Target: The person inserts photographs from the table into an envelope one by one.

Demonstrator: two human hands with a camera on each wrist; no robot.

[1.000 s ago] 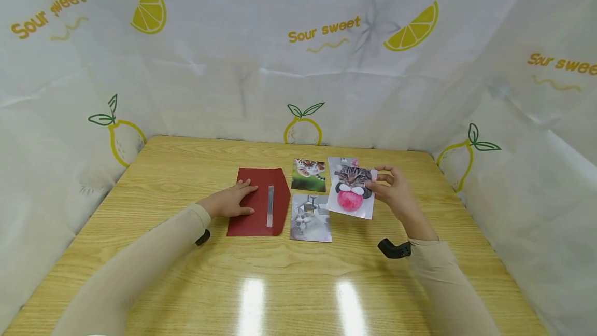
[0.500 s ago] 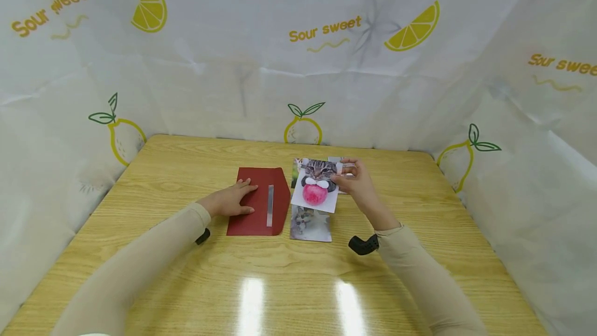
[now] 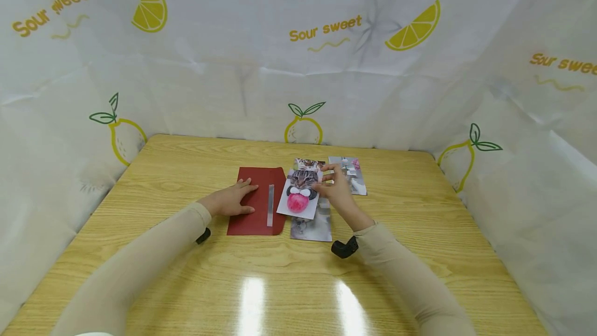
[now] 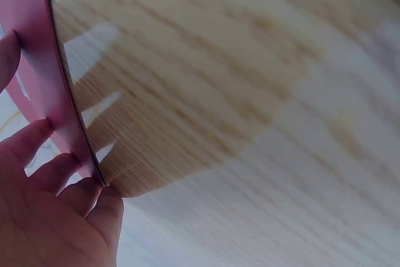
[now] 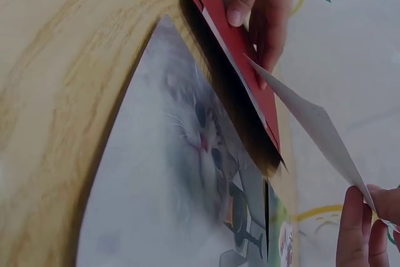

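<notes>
My left hand rests flat with spread fingers on a dark red envelope that has a silvery strip along its right side. In the left wrist view, its fingertips lie along the envelope's edge. My right hand pinches a photo of a tabby cat with a pink ball by its right edge. This photo is tilted above the table and overlaps the envelope's flap side in the head view. Below it lie a grey kitten photo and a partly covered tiger cub photo.
Another photo lies at the back right of the wooden table. A white curtain printed with lemons hangs around the table's back and sides. Black wrist-worn devices sit below the hands.
My right hand has carried the tabby cat photo leftward, from over the back-right photo to beside the envelope. That back-right photo is uncovered now. My left hand has stayed in place.
</notes>
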